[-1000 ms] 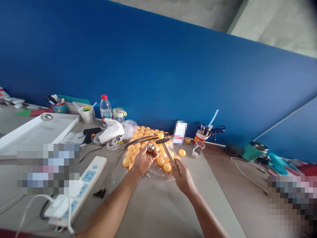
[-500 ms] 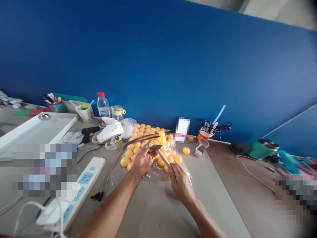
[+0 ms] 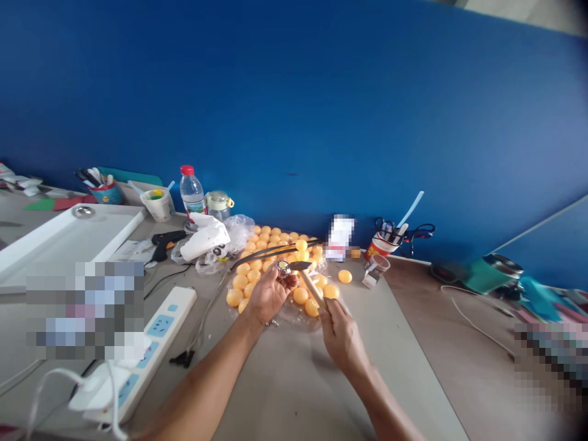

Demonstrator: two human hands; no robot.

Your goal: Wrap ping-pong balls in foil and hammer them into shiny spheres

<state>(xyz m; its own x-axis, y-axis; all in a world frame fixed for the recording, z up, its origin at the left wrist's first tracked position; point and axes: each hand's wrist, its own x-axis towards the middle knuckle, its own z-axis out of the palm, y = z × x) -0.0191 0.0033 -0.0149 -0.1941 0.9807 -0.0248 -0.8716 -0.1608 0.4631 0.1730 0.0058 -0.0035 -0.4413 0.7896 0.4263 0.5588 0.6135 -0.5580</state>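
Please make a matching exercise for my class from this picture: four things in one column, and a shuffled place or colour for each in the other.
1. hammer
2. shiny metal piece
3. power strip
4. bottle

A. held in the left hand
B. clear, with a red cap
C. gripped in the right hand
D. white and light blue

Pairs: 1-C; 2-A; 3-D; 4-B

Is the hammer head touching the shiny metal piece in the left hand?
Cannot tell. In the head view, the hammer head appears right beside the shiny metal piece, but this single angle shows neither contact nor gap plainly.
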